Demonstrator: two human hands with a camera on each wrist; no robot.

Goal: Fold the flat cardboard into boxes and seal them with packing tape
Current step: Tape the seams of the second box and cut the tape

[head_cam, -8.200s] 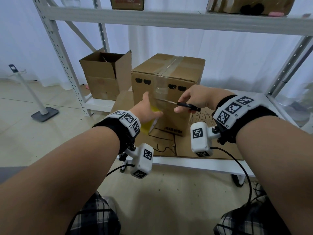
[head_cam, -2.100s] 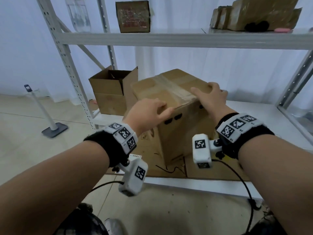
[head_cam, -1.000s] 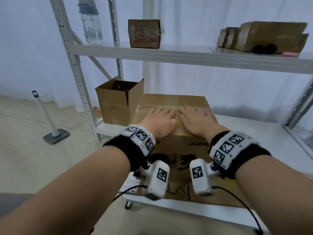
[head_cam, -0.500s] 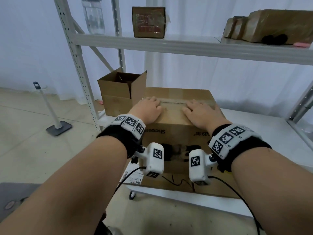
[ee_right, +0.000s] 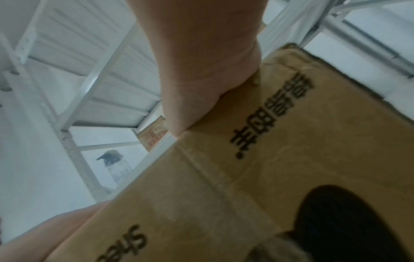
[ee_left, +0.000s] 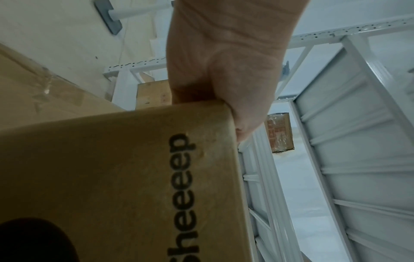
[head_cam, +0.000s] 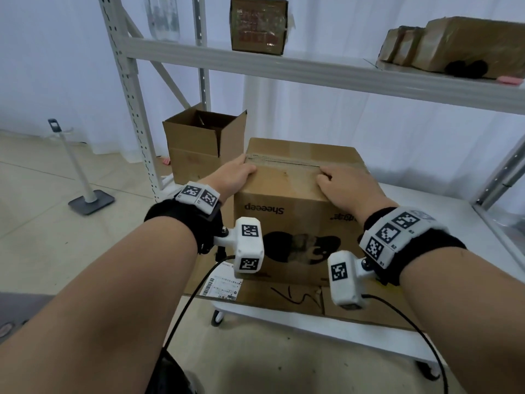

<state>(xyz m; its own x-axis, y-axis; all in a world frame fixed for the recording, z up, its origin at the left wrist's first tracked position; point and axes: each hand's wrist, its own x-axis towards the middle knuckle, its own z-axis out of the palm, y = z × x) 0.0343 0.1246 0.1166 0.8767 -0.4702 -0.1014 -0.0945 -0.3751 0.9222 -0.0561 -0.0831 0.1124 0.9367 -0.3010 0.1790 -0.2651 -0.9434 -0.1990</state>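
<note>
Here, both hands press flat on a taped cardboard box (head_cam: 298,194): left hand (head_cam: 233,177) at its left top edge, right hand (head_cam: 343,186) near the right, fingers barely curled, gripping nothing. Standing on flattened cardboard (head_cam: 284,297) on the bench (head_cam: 454,223), the box looks light and stiff, best taken by opposite sides.

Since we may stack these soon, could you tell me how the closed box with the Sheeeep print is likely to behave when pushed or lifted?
The box looks stiff: its edges stay square under the left hand and right hand. It probably slides rather than tips, sitting flat on cardboard sheets. Its weight cannot be judged; the seam across the top appears closed, so the flaps should hold.
</note>
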